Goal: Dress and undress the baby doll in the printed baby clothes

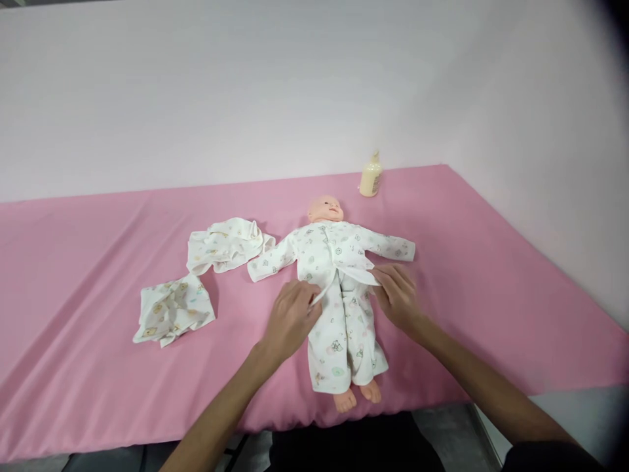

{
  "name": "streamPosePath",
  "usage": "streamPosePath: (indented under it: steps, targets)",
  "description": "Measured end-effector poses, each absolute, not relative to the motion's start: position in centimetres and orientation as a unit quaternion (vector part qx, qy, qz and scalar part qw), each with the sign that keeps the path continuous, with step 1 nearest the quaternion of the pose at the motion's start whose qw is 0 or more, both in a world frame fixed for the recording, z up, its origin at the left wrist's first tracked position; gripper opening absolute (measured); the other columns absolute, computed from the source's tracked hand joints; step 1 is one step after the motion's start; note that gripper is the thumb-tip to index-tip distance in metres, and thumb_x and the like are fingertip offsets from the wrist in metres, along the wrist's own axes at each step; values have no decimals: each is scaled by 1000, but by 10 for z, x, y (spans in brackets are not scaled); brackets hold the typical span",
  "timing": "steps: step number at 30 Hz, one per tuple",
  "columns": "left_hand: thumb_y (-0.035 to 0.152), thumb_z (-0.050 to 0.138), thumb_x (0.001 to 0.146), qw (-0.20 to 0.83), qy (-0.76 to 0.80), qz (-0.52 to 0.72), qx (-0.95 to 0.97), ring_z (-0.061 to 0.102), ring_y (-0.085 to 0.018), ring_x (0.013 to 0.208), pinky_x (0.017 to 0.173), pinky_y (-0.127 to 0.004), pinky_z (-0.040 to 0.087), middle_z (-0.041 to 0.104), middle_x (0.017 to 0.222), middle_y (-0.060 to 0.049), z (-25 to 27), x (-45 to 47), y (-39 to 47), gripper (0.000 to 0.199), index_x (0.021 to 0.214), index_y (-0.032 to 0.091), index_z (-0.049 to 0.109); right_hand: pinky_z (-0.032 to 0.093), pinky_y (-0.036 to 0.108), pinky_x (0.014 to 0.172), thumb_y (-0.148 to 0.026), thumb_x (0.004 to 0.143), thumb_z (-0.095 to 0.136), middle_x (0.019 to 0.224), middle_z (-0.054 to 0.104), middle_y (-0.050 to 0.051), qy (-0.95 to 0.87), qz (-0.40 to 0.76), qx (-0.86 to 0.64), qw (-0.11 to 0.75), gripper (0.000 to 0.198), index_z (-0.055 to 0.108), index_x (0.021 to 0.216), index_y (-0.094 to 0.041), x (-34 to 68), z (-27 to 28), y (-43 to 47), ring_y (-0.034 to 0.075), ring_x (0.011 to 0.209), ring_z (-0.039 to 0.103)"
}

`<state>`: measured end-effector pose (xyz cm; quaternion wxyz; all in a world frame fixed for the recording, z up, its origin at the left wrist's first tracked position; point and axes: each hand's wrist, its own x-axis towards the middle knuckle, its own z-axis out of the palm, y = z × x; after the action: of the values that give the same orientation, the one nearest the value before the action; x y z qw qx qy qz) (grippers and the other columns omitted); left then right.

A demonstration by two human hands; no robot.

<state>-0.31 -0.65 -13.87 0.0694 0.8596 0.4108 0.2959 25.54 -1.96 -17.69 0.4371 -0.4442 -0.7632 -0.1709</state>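
A baby doll (326, 209) lies on its back, head toward the wall and bare feet toward me. It wears a white printed baby gown (334, 341) with long sleeves spread to both sides. At the waist, my left hand (293, 313) is closed on a thin white cloth tie (325, 289), left of the gown's front opening. My right hand (397, 295) pinches a wider white tie or cloth end (358, 274) on the right side. Both strips run toward the middle of the gown's front. My fingertips are partly hidden.
A pink sheet (88, 314) covers the table, which meets white walls at the back and right. Left of the doll lie two crumpled printed cloths, an upper cloth (226, 246) and a lower cloth (174, 310). Behind the doll's head stands a pale yellow pump bottle (370, 178).
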Motion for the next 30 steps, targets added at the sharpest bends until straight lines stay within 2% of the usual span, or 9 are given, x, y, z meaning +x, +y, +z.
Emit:
streamPosePath:
  steps: [3,7,11,14,17,20,24,27,30]
  targets:
    - [5,51,90,-70,318,283,902,51,-17,72,66,-32,42,60,80,-4,-152,-4,-19,13,94,16,58,50,34,76,-6,91,55,95,68,9,-803,-141,-422,396,25,60,113,-17,254,-186,-37,20,86,61]
    - [0,52,88,-117,297,265,910,53,-17,73,65,-31,44,61,84,-6,-163,-3,-27,20,101,13,58,50,33,76,-1,87,58,93,68,8,-844,-133,-399,332,27,61,110,-15,248,-194,-55,19,84,59]
    - [7,56,90,-66,296,282,910,56,-19,80,70,-33,48,61,88,-7,-155,-3,-26,15,103,15,58,51,35,77,-9,88,62,93,67,7,-856,-107,-394,316,23,63,109,-17,247,-185,-56,19,85,60]
    - [20,61,92,10,321,315,893,60,-20,94,79,-35,52,61,100,-9,-148,-1,-21,14,106,17,59,52,41,88,-23,91,64,112,66,12,-846,-78,-401,342,29,61,120,-19,245,-178,-48,25,106,60]
    - [28,58,95,10,356,334,873,54,-26,123,98,-43,50,57,130,-14,-150,6,-14,37,131,18,51,43,50,108,-31,96,57,147,48,18,-839,-48,-429,332,52,45,143,-15,237,-177,-39,31,140,41]
    - [32,51,99,2,358,266,895,29,-29,148,115,-50,38,38,155,-16,-164,12,-11,60,152,17,29,29,51,121,-34,100,49,158,35,15,-864,-16,-423,274,63,29,154,-11,225,-182,-34,28,151,22]
    - [30,44,101,9,359,202,911,15,-27,153,121,-51,31,27,162,-14,-181,14,-19,67,158,16,12,25,50,124,-33,101,45,161,30,9,-865,21,-434,252,63,23,158,-15,218,-190,-39,25,153,16]
    - [30,44,101,15,359,204,911,17,-26,152,122,-51,30,28,161,-14,-181,13,-23,65,158,16,16,25,51,123,-30,102,43,163,26,8,-860,55,-434,265,63,18,159,-18,221,-193,-44,24,153,14]
    - [32,47,100,34,360,226,905,29,-25,149,120,-49,35,39,156,-12,-173,10,-20,59,155,18,27,28,51,122,-29,102,44,162,29,9,-846,88,-432,299,62,22,158,-19,226,-192,-45,25,152,18]
